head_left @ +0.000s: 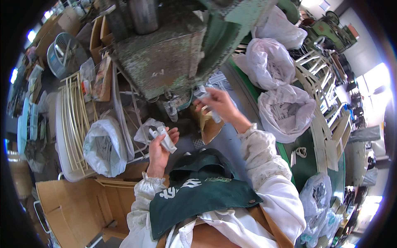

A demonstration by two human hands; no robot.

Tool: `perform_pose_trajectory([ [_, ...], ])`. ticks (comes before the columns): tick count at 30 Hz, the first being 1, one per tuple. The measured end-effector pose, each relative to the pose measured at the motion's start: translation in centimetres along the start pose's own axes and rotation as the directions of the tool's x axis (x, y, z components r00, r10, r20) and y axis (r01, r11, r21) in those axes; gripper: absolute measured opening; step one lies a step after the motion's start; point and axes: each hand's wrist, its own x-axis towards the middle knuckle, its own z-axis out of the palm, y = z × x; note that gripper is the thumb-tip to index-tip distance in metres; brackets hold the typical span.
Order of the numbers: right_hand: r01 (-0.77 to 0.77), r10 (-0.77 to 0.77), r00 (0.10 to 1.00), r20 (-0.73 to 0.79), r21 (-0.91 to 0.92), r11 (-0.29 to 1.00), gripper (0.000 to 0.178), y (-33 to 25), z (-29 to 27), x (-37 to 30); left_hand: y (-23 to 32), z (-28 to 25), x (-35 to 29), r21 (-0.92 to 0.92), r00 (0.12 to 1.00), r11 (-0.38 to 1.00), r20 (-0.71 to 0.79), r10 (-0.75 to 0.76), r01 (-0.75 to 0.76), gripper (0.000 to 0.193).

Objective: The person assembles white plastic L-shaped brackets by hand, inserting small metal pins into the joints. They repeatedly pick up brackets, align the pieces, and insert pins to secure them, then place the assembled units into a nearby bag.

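Your left hand (158, 153) grips white pieces (168, 143) while your right hand (223, 105) seems to pinch another white piece (200, 91) beside the green press (173, 53), apparently part-handling, where any next move calls for careful positioning.

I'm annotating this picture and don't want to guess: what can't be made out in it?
In the head view:
1. Right hand: it covers the middle of its white part, so one piece or two is unclear.
2. White pieces in the left hand: undersides hidden by that hand.
3. Green machine: top cut off by the upper edge.
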Motion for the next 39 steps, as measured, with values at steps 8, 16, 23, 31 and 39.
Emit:
perform_pose_trajectory([
  [8,-0.024,0.024,0.996,0.081,-0.007,1.0,0.021,2.0,6.3,2.2,0.3,2.3,0.8,-0.072,1.0,0.997,0.03,0.007,-0.005,0.034],
  [16,-0.025,0.025,1.0,-0.006,-0.506,0.862,0.027,10.4,0.5,7.6,0.3,1.3,-1.8,0.107,0.998,0.993,0.024,0.051,-0.053,0.036],
  [23,0.429,-0.443,0.854,0.274,-0.852,0.3,0.029,21.8,-0.1,17.3,-0.2,2.7,-1.1,0.186,0.996,0.98,-0.034,0.084,-0.076,0.034],
  [31,0.259,-0.253,0.95,0.181,-0.911,0.321,0.033,18.2,0.0,16.2,0.1,1.6,-1.5,0.016,0.978,0.981,-0.076,0.192,-0.191,0.032],
  [39,0.268,-0.278,0.943,0.183,-0.912,0.309,0.031,17.5,0.5,17.8,0.1,1.7,0.4,-0.006,0.984,0.985,-0.062,0.169,-0.17,0.028],
])
